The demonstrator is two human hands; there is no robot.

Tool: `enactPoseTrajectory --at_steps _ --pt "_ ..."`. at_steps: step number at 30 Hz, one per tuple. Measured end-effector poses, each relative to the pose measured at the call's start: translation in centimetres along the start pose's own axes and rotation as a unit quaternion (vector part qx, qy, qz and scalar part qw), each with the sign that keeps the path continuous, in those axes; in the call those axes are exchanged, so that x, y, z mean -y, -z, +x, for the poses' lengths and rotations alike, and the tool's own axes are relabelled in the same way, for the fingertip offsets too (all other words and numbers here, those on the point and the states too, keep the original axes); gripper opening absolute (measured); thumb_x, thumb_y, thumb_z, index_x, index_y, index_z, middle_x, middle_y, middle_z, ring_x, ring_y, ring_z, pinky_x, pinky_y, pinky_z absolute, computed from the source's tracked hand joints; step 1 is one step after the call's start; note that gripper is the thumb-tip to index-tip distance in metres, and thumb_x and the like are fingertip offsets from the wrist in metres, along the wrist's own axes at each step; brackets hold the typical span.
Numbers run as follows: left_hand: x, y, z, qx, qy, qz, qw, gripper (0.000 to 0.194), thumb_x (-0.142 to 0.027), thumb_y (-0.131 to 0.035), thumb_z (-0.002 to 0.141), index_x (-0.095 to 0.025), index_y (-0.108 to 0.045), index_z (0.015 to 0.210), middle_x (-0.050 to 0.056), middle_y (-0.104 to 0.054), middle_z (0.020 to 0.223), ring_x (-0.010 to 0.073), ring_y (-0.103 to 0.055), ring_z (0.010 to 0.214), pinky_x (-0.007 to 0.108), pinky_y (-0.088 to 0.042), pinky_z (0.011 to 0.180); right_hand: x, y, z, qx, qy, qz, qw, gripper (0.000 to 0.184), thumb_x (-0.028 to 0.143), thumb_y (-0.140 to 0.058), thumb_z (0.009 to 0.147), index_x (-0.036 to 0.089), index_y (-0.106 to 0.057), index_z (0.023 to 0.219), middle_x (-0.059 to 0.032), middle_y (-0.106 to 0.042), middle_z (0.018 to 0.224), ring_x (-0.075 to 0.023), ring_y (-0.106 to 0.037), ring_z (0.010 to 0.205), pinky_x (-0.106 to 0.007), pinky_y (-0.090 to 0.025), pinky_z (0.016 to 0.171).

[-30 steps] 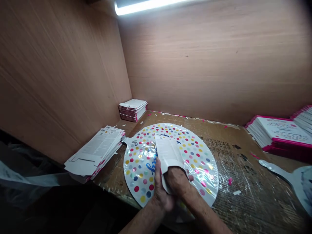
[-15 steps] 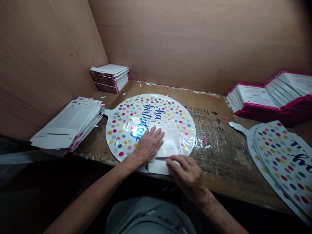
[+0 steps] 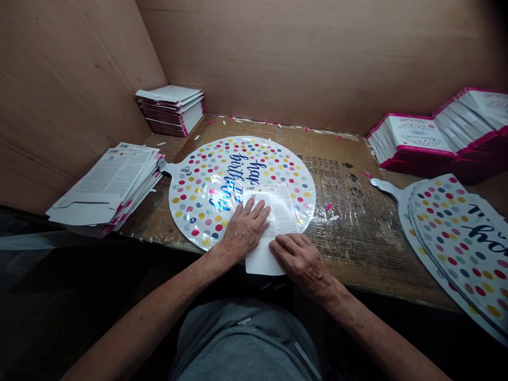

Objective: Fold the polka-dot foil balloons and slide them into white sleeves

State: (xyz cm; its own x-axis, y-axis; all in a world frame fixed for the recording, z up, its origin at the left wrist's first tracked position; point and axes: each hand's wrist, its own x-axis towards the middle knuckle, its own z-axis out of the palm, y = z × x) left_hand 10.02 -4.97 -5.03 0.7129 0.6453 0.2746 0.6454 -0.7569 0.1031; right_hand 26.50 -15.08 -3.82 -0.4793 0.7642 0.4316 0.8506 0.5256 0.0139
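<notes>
A round foil balloon [image 3: 194, 203] with coloured dots and blue "happy birthday" lettering lies flat on the bench, its tab pointing left. Over its lower middle lies a white printed card [image 3: 280, 211] with a barcode at the top, its lower end running past the balloon's edge. My left hand [image 3: 246, 230] rests flat on the card's left side, fingers spread. My right hand [image 3: 301, 262] lies flat on the card's lower right part. Neither hand grips anything.
The bench is covered in cardboard [image 3: 357, 222] under clear plastic film. A pile of folded white cards [image 3: 111, 185] sits to the left, and another stack [image 3: 170, 108] stands in the back corner. Pink-edged packs [image 3: 413, 137] and stacked dotted balloons [image 3: 456, 248] lie on the right. Wooden walls close the back and left.
My right hand has moved from the card's lower edge up onto it, and my left hand stays on it. The view has tilted down, so everything sits higher in the frame.
</notes>
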Motion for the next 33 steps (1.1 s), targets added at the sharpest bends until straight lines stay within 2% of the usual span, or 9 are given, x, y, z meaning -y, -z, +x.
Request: enactPoseTrajectory --at_steps 8,13,17,20,22,25,28,30,33 --pt "-0.2 0.0 0.0 0.006 -0.014 0.038 0.999 0.038 -0.027 -0.038 0.101 -0.017 -0.055 0.133 0.011 -0.055 0.143 0.0329 -0.044 0.137 0.052 -0.04 0.105 -0.2 -0.6 2.3 0.075 -0.016 -0.075 0.994 0.025 0.031 -0.051 0.096 0.016 -0.061 0.079 -0.0077 -0.063 0.079 -0.0214 -0.055 0.075 -0.035 -0.037 0.073" --pt "-0.1 0.0 0.1 0.002 -0.028 0.04 0.999 0.038 -0.03 -0.036 0.102 -0.018 -0.053 0.134 0.01 -0.054 0.144 0.0329 -0.044 0.137 0.054 -0.039 0.106 -0.7 2.7 -2.0 0.15 -0.017 0.022 0.988 0.029 0.034 -0.046 0.101 0.019 -0.056 0.079 -0.0009 -0.06 0.067 -0.0144 -0.052 0.055 -0.03 -0.032 0.055" --pt "0.1 -0.1 0.7 0.005 -0.039 0.012 0.999 0.038 -0.03 -0.039 0.101 -0.016 -0.052 0.134 0.013 -0.053 0.144 0.0332 -0.043 0.137 0.056 -0.039 0.107 -0.6 4.6 -5.7 0.053 -0.04 0.066 0.996 0.031 0.047 -0.057 0.094 0.016 -0.064 0.096 -0.0054 -0.069 0.08 -0.0161 -0.064 0.069 -0.028 -0.046 0.063" --pt "0.1 0.4 0.0 -0.047 -0.023 -0.044 0.998 0.034 -0.026 -0.042 0.1 -0.013 -0.056 0.128 0.018 -0.053 0.143 0.0305 -0.044 0.138 0.054 -0.039 0.109 -0.1 3.1 -5.6 -0.011 -0.008 0.026 1.0 0.04 0.04 -0.062 0.092 0.014 -0.062 0.122 -0.0182 -0.065 0.123 -0.0274 -0.061 0.113 -0.042 -0.051 0.092" --pt "0.0 1.1 -1.4 -0.1 -0.029 -0.103 0.989 0.027 -0.022 -0.044 0.099 -0.014 -0.065 0.113 0.017 -0.059 0.136 0.0267 -0.048 0.136 0.048 -0.04 0.111 0.3 1.5 -5.0 -0.024 0.012 0.02 0.999 0.032 0.028 -0.059 0.095 0.015 -0.062 0.124 -0.0179 -0.063 0.129 -0.0274 -0.056 0.122 -0.045 -0.05 0.097" --pt "-0.3 2.2 -4.7 -0.097 -0.101 -0.182 0.973 0.025 -0.04 -0.058 0.092 -0.018 -0.07 0.093 0.013 -0.066 0.126 0.0281 -0.051 0.133 0.048 -0.042 0.111 0.5 0.0 -4.6 -0.047 0.014 0.026 0.998 0.027 0.019 -0.056 0.095 0.015 -0.065 0.12 -0.016 -0.066 0.126 -0.0256 -0.057 0.121 -0.044 -0.051 0.095" --pt "-0.5 2.8 -7.4 -0.048 -0.137 -0.201 0.969 0.05 -0.059 -0.07 0.077 -0.017 -0.07 0.104 0.018 -0.061 0.134 0.0339 -0.046 0.136 0.055 -0.04 0.112 0.4 -0.1 -4.5 -0.058 0.018 0.045 0.997 0.025 0.023 -0.058 0.095 0.016 -0.067 0.117 -0.0147 -0.068 0.122 -0.0239 -0.059 0.116 -0.042 -0.051 0.094" --pt "-0.8 2.8 -8.1 -0.056 -0.119 -0.203 0.97 0.042 -0.05 -0.07 0.082 -0.017 -0.069 0.107 0.019 -0.056 0.14 0.0329 -0.042 0.139 0.052 -0.042 0.111 0.3 0.3 -4.2 -0.058 -0.001 0.068 0.996 0.022 0.026 -0.056 0.097 0.018 -0.069 0.113 -0.0123 -0.071 0.116 -0.0223 -0.062 0.108 -0.04 -0.051 0.091" --pt "-1.5 2.3 -7.6 -0.096 -0.036 -0.205 0.973 0.019 -0.03 -0.059 0.093 -0.017 -0.071 0.086 0.014 -0.062 0.132 0.03 -0.04 0.141 0.047 -0.045 0.109 0.2 0.4 -2.8 -0.03 -0.098 0.138 0.985 0.02 0.028 -0.053 0.098 0.02 -0.071 0.094 -0.0068 -0.073 0.097 -0.018 -0.065 0.09 -0.033 -0.052 0.08"
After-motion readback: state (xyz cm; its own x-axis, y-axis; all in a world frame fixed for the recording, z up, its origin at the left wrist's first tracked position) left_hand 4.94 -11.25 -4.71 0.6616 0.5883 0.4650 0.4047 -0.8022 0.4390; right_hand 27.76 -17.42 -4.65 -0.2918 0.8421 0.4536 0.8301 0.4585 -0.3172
